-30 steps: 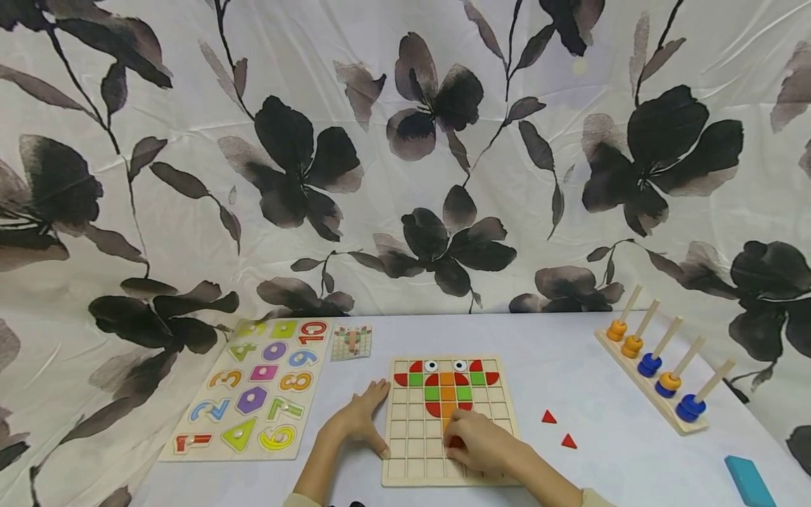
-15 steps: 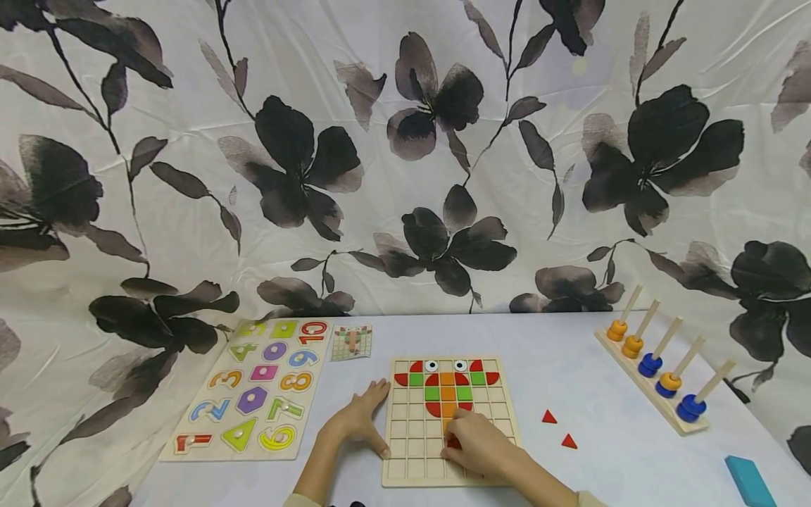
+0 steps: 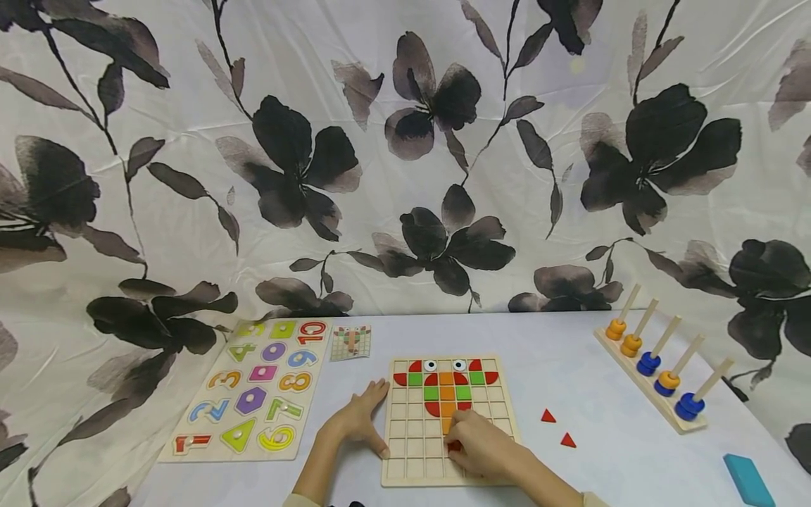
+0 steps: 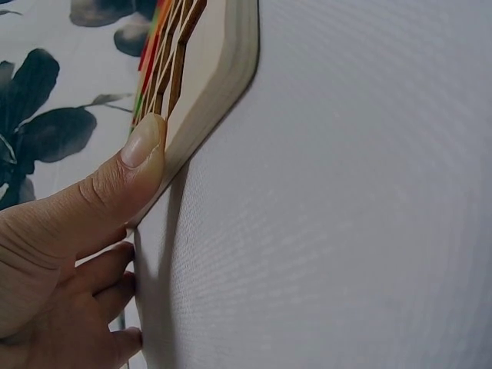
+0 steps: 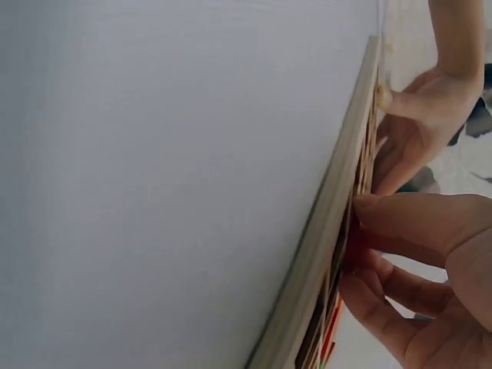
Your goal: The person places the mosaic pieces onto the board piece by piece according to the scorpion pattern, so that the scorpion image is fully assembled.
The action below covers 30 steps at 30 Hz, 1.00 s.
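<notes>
A wooden grid board (image 3: pixel 405 470) lies on the white table, its upper cells filled with red, green and orange pieces and two eye discs (image 3: pixel 431 366). My right hand (image 3: pixel 484 443) is over the lower middle cells, just below the orange column (image 3: pixel 448 394). Thumb and fingers pinch a small red piece (image 5: pixel 358 250) right at the board's surface; its shape is mostly hidden. My left hand (image 3: pixel 355 421) lies at the board's left side, fingers spread, with the thumb (image 4: pixel 144 154) resting on the board's edge.
Two red triangles (image 3: pixel 548 416) lie right of the board. Farther right stand a peg stacker (image 3: pixel 655 384) with orange and blue rings and a teal block (image 3: pixel 749 479). At left are a number puzzle board (image 3: pixel 218 401) and a small pattern card (image 3: pixel 350 343). A floral cloth (image 3: pixel 380 176) hangs behind.
My right hand makes only tiny shifts over the same cells, the red piece still between its fingers. The left hand stays in place.
</notes>
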Each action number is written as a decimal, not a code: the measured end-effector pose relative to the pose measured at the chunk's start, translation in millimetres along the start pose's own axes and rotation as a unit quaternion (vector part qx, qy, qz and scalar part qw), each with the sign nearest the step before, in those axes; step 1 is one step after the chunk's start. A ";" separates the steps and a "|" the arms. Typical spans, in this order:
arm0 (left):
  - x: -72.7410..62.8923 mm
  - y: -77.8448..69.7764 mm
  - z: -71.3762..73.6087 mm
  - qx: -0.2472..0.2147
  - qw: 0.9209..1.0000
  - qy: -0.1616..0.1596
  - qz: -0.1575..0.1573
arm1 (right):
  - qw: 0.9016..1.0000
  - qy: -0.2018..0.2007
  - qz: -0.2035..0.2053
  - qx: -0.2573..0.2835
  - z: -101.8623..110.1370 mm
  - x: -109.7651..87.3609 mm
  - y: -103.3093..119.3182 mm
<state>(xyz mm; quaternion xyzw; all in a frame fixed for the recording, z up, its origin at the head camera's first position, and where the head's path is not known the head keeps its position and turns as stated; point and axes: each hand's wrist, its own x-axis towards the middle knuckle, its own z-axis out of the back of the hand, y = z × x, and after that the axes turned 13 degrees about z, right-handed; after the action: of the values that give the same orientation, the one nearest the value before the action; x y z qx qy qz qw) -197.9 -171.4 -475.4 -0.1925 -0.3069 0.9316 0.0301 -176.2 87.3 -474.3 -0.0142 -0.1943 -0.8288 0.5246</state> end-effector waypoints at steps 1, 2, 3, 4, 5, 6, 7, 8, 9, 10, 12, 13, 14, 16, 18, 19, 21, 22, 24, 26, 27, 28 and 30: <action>0.1 0.4 -0.1 0.000 1.000 0.000 -0.002 | 1.000 0.002 0.001 -0.002 0.1 0.3 -0.2; 0.1 0.5 -0.2 0.000 1.000 0.001 -0.003 | 1.000 0.003 0.001 0.001 0.3 0.8 -0.4; 0.2 0.7 -0.5 -0.001 1.000 0.002 -0.005 | 1.000 0.004 0.001 0.004 0.6 1.2 -0.4; 0.2 1.0 -0.7 0.000 1.000 0.002 -0.007 | 1.000 0.007 0.000 0.007 0.9 1.5 -0.4; 0.5 1.4 -1.1 0.001 1.000 0.003 -0.009 | 1.000 0.009 0.001 0.009 1.1 1.7 -0.4; 0.7 1.7 -1.5 0.001 1.000 0.003 -0.011 | 1.000 0.012 0.000 0.013 1.5 1.6 -0.2; 0.8 1.8 -1.7 0.001 1.000 0.004 -0.011 | 1.000 0.014 0.001 0.017 1.8 1.5 0.1; 0.8 1.9 -1.8 0.001 1.000 0.004 -0.012 | 1.000 0.015 -0.002 0.023 2.4 1.2 0.4; 0.7 2.0 -1.7 0.002 1.000 0.003 -0.012 | 0.999 0.018 -0.006 0.028 2.8 0.8 0.4; 0.5 1.8 -1.4 0.002 1.000 0.002 -0.011 | 0.999 0.020 -0.009 0.034 3.2 0.5 0.2; 0.0 1.3 -0.7 0.002 1.000 0.000 -0.008 | 0.999 0.022 -0.016 0.047 4.0 -0.2 -0.4; -0.4 1.0 -0.2 0.001 1.000 -0.001 -0.007 | 0.998 0.022 -0.018 0.051 4.2 -0.2 -0.9; -0.6 0.7 0.1 0.001 1.000 -0.001 -0.006 | 0.998 0.021 -0.021 0.055 4.4 -0.2 -1.6; -1.0 0.2 0.6 0.001 1.000 -0.002 -0.004 | 0.998 0.017 -0.018 0.057 3.7 -0.2 -2.9; -1.4 -0.1 0.8 0.000 1.000 -0.001 -0.002 | 0.998 0.010 -0.014 0.054 2.3 0.0 -3.6; -1.4 -0.2 0.7 0.000 1.000 -0.001 -0.001 | 0.999 0.006 -0.013 0.049 1.3 0.1 -3.8; -1.8 -0.5 1.0 0.000 1.000 -0.001 0.001 | 0.999 -0.002 -0.011 0.039 -0.6 0.6 -3.8; -1.9 -0.7 1.0 -0.001 1.000 -0.002 0.003 | 0.999 -0.006 -0.010 0.033 -1.5 0.9 -3.6; -2.2 -1.2 1.2 -0.003 1.000 -0.002 0.005 | 1.000 -0.011 -0.011 0.019 -2.7 1.4 -3.4; -2.2 -1.5 1.2 -0.003 1.000 -0.002 0.006 | 1.000 -0.013 -0.011 0.009 -3.4 1.6 -3.4; -2.0 -1.4 1.1 -0.003 1.000 -0.001 0.005 | 1.000 -0.013 -0.010 0.004 -3.6 1.5 -3.5; -1.8 -1.3 1.0 -0.002 1.000 -0.001 0.003 | 1.000 -0.012 -0.010 0.000 -3.7 1.3 -3.6; -1.4 -1.1 0.8 0.000 1.000 0.000 -0.001 | 1.000 -0.012 -0.010 -0.002 -3.7 0.8 -3.7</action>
<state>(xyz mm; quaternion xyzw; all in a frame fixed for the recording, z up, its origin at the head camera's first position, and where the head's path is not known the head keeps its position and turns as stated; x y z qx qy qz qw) -197.0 -171.2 -473.7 -0.1924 -0.3070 0.9315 0.0315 -179.2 86.7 -478.6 -0.0229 -0.1988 -0.8344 0.5136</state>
